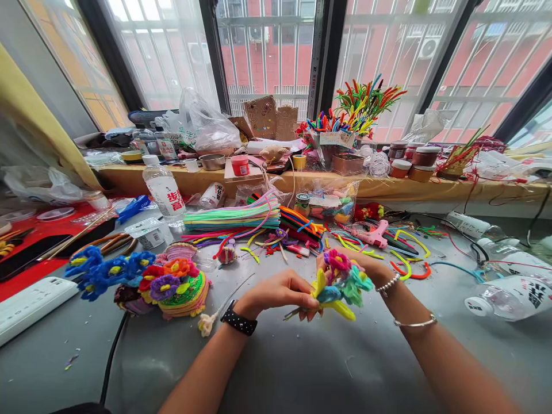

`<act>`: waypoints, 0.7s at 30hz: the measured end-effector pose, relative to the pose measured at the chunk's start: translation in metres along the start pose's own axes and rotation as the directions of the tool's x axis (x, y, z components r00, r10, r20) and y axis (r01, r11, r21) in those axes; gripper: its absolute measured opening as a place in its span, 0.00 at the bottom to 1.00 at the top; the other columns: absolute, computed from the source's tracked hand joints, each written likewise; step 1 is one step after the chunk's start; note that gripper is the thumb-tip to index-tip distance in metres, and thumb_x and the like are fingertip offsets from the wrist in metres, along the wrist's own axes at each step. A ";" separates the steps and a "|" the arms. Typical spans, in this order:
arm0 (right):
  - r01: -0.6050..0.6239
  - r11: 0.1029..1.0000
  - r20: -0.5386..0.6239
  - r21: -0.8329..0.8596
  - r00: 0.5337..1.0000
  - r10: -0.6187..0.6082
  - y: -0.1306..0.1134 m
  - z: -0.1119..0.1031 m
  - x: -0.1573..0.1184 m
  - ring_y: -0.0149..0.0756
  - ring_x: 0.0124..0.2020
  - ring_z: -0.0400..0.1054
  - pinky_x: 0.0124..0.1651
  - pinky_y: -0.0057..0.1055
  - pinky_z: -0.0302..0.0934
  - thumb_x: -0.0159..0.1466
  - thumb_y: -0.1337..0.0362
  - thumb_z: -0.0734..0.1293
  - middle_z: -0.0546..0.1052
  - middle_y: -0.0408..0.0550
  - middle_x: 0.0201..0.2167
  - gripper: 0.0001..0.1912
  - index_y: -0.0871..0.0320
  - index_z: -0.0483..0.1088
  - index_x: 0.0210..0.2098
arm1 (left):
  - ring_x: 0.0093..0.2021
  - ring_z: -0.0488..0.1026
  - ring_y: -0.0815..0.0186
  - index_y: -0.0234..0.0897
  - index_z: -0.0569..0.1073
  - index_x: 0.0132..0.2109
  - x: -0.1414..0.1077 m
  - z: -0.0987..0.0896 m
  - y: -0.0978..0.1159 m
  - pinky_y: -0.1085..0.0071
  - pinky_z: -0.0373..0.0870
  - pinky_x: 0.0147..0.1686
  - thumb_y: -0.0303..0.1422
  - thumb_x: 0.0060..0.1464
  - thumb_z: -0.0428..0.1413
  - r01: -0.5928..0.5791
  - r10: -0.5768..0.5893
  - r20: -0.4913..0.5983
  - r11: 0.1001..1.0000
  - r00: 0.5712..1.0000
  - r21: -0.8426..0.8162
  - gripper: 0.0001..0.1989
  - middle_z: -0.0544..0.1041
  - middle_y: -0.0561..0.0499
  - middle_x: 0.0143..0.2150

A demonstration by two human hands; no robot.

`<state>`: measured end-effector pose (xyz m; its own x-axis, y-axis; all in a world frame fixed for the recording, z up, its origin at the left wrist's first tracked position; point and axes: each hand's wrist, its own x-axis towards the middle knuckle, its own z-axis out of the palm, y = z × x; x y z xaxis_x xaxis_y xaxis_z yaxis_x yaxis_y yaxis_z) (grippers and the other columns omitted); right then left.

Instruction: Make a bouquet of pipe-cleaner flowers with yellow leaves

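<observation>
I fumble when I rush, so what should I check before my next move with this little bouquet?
1. Left hand pinching the bouquet near its stem ends: ok.
2. Right hand gripping it firmly: cannot tell, the flowers hide the fingers.
3. Pink glue gun in plain view on the table: ok.
4. Glue gun hot or cold: cannot tell.
5. Large bottle at far right standing upright: not ok, it lies on its side.
6. Tabletop free of scraps: not ok, small bits lie about.

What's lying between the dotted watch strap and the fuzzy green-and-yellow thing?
A small cream flower, lying on the grey table; the head view shows it.
</observation>
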<state>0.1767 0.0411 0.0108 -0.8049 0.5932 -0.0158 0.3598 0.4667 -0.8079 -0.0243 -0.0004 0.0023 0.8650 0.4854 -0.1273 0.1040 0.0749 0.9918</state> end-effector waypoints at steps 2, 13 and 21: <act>0.002 0.999 0.217 0.036 0.976 -0.009 -0.003 -0.007 0.008 0.31 0.27 0.65 0.32 0.25 0.60 0.52 0.61 0.65 0.74 0.47 0.25 0.11 0.64 0.72 0.24 | 0.20 0.63 0.75 0.30 0.74 0.25 0.002 0.001 -0.001 0.79 0.59 0.21 0.40 0.43 0.57 0.023 -0.025 0.035 0.998 0.999 0.064 0.14 0.70 0.53 0.20; -0.119 0.966 0.362 -0.229 0.911 0.198 -0.023 -0.021 0.044 0.24 0.17 0.61 0.21 0.19 0.51 0.44 0.60 0.69 0.72 0.37 0.14 0.09 0.60 0.75 0.21 | 0.19 0.63 0.74 0.33 0.72 0.21 0.007 0.004 -0.008 0.79 0.57 0.20 0.40 0.46 0.53 0.078 -0.028 -0.133 0.921 0.991 0.383 0.15 0.70 0.53 0.18; -0.171 0.659 -0.021 -0.733 0.973 0.229 -0.060 0.002 0.054 0.28 0.15 0.60 0.19 0.24 0.46 0.43 0.72 0.70 0.74 0.45 0.16 0.03 0.59 0.75 0.19 | 0.18 0.61 0.74 0.34 0.70 0.19 0.013 0.000 -0.019 0.78 0.54 0.20 0.32 0.48 0.49 0.137 0.149 -0.365 0.748 0.919 0.649 0.14 0.70 0.54 0.16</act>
<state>0.1111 0.0437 0.0570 -0.6912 0.6977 -0.1884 0.7201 0.6869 -0.0981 -0.0150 0.0041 -0.0184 0.6311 0.7753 0.0252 0.5150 -0.4431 0.7338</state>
